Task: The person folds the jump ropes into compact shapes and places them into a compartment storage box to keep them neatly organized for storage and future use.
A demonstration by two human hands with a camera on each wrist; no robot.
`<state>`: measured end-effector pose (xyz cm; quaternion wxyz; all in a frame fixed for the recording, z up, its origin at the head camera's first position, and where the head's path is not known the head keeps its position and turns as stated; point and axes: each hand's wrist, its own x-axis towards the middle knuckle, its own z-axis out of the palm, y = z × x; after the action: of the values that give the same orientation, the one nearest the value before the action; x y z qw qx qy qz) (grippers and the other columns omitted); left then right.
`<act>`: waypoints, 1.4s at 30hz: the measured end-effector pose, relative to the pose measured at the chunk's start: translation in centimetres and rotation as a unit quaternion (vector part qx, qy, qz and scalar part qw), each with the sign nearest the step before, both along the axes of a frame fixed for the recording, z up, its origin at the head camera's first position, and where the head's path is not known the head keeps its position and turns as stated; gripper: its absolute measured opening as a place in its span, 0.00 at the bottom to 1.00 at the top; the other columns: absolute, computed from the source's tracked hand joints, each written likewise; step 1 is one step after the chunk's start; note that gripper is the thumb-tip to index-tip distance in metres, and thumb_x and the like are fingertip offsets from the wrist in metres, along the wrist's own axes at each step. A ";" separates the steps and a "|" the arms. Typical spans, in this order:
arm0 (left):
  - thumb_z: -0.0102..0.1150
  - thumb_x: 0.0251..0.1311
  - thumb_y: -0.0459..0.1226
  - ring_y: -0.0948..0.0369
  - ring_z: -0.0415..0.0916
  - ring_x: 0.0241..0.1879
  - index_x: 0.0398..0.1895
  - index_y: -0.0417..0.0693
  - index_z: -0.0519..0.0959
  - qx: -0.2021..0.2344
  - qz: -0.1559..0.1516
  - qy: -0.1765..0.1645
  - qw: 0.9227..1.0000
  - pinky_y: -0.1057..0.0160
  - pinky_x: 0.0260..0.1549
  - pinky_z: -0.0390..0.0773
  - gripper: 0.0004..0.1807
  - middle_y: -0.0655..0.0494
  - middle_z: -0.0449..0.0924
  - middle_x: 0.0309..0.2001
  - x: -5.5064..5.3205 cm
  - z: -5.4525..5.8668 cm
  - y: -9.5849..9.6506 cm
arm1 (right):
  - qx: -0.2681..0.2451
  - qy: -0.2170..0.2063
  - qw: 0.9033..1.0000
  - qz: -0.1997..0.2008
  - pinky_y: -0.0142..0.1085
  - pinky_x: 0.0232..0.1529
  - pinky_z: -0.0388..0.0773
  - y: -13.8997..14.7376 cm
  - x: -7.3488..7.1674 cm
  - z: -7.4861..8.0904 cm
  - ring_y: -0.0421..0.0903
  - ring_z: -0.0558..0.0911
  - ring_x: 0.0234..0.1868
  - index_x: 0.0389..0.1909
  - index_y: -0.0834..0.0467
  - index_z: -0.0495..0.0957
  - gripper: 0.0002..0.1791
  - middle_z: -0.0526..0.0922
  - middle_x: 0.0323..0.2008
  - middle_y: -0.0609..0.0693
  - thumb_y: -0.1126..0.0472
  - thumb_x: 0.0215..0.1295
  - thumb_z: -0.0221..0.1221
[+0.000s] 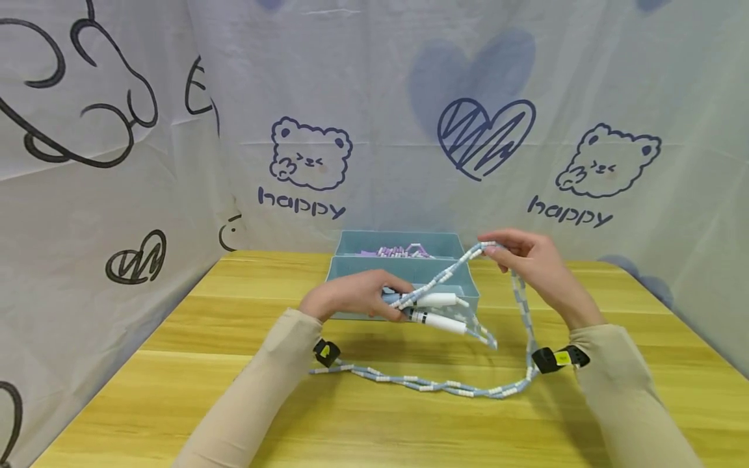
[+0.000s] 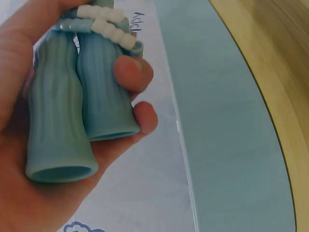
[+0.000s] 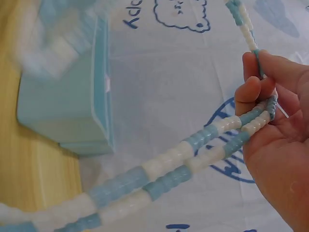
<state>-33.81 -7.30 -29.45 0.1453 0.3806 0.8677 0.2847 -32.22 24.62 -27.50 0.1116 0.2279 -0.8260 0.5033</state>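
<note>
A blue-and-white beaded jump rope [image 1: 430, 386] is held between both hands above the table. My left hand [image 1: 365, 290] grips its two handles side by side, their white ends [image 1: 445, 322] pointing right. Seen from the left wrist, the blue grips [image 2: 58, 111] lie across the palm under curled fingers, with beaded strands crossing over their far ends. My right hand [image 1: 535, 263], raised higher, pinches the doubled rope [image 3: 166, 171] between thumb and fingers. From there the strands slope down to the left hand, while another length hangs and curves along the tabletop towards the left forearm.
Behind the left hand stands a light-blue open bin [image 1: 404, 266] with a divider. Purple-and-white beaded pieces [image 1: 400, 251] lie in its back part. A printed cloth [image 1: 398, 182] hangs behind the wooden table [image 1: 234, 325] and along its left side.
</note>
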 end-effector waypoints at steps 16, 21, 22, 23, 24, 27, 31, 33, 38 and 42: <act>0.66 0.61 0.41 0.57 0.64 0.17 0.72 0.91 0.52 0.095 -0.069 -0.085 0.989 0.56 0.16 0.70 0.46 0.47 0.77 0.40 0.6 0.7 -0.2 | 0.054 -0.060 0.996 -0.038 0.35 0.32 0.74 0.5 -2.6 -3.8 0.50 0.73 0.34 0.54 0.55 0.81 0.23 0.80 0.40 0.55 0.44 0.67 0.61; 0.66 0.61 0.42 0.56 0.65 0.18 0.68 0.86 0.62 0.105 -0.058 -0.086 0.989 0.57 0.17 0.72 0.38 0.45 0.78 0.37 0.6 1.0 -0.4 | 0.067 -0.054 0.996 -0.012 0.38 0.34 0.75 1.0 -3.0 -4.3 0.54 0.75 0.35 0.58 0.54 0.79 0.22 0.81 0.43 0.55 0.46 0.70 0.59; 0.67 0.61 0.42 0.56 0.65 0.18 0.68 0.82 0.64 0.109 -0.053 -0.088 0.989 0.58 0.17 0.72 0.36 0.45 0.78 0.38 0.6 1.0 -0.5 | 0.067 -0.053 0.996 -0.006 0.39 0.35 0.76 1.2 -3.1 -4.5 0.54 0.76 0.35 0.59 0.54 0.78 0.22 0.81 0.44 0.54 0.47 0.70 0.59; 0.67 0.60 0.41 0.56 0.66 0.18 0.67 0.79 0.66 0.114 -0.047 -0.089 0.988 0.59 0.17 0.72 0.34 0.45 0.78 0.38 0.6 1.0 -0.6 | 0.067 -0.054 0.996 0.002 0.38 0.36 0.77 1.3 -3.2 -4.7 0.53 0.77 0.37 0.59 0.55 0.78 0.23 0.82 0.46 0.53 0.47 0.70 0.59; 0.67 0.60 0.41 0.57 0.66 0.18 0.66 0.75 0.68 0.119 -0.043 -0.090 0.988 0.60 0.17 0.72 0.32 0.45 0.78 0.37 0.5 1.0 -0.7 | 0.066 -0.055 0.996 0.010 0.38 0.38 0.78 1.5 -3.3 -4.8 0.52 0.79 0.39 0.60 0.55 0.77 0.23 0.83 0.48 0.52 0.48 0.70 0.59; 0.66 0.62 0.42 0.56 0.66 0.18 0.60 0.63 0.71 0.141 -0.034 -0.089 0.985 0.62 0.17 0.72 0.24 0.44 0.77 0.35 0.5 1.1 -0.8 | 0.061 -0.064 0.995 0.035 0.39 0.46 0.79 1.8 -3.6 -5.4 0.49 0.81 0.47 0.61 0.58 0.77 0.24 0.82 0.53 0.52 0.50 0.69 0.61; 0.63 0.65 0.43 0.52 0.67 0.18 0.54 0.53 0.72 0.192 -0.030 -0.089 0.977 0.58 0.18 0.73 0.17 0.43 0.77 0.34 0.4 1.2 -1.0 | 0.076 -0.072 0.993 0.058 0.44 0.51 0.76 1.8 -3.7 -6.0 0.50 0.80 0.51 0.59 0.59 0.79 0.22 0.82 0.52 0.54 0.53 0.68 0.62; 0.62 0.66 0.42 0.50 0.68 0.19 0.53 0.51 0.72 0.219 -0.029 -0.090 0.971 0.56 0.18 0.73 0.16 0.42 0.77 0.35 0.3 1.3 -1.0 | 0.087 -0.088 0.990 0.063 0.46 0.53 0.74 1.8 -3.7 -6.2 0.50 0.80 0.51 0.57 0.57 0.80 0.21 0.83 0.52 0.53 0.52 0.66 0.63; 0.59 0.68 0.42 0.51 0.71 0.20 0.52 0.48 0.70 0.260 -0.012 -0.094 0.961 0.58 0.19 0.72 0.15 0.41 0.78 0.36 0.2 1.5 -1.2 | 0.100 -0.146 0.979 0.104 0.47 0.59 0.71 2.1 -3.8 -7.0 0.51 0.80 0.54 0.58 0.56 0.79 0.22 0.84 0.51 0.51 0.50 0.68 0.61; 0.57 0.70 0.42 0.51 0.71 0.20 0.53 0.48 0.67 0.285 -0.007 -0.090 0.954 0.57 0.20 0.71 0.15 0.40 0.77 0.36 0.0 1.6 -1.2 | 0.095 -0.167 0.969 0.153 0.39 0.58 0.73 2.3 -4.0 -7.5 0.56 0.80 0.54 0.61 0.58 0.77 0.21 0.84 0.50 0.54 0.54 0.71 0.58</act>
<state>-33.78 -8.46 -27.81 0.1106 0.3849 0.7312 0.5523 -36.24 26.97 -35.02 -0.1281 0.2736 -0.8323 0.4647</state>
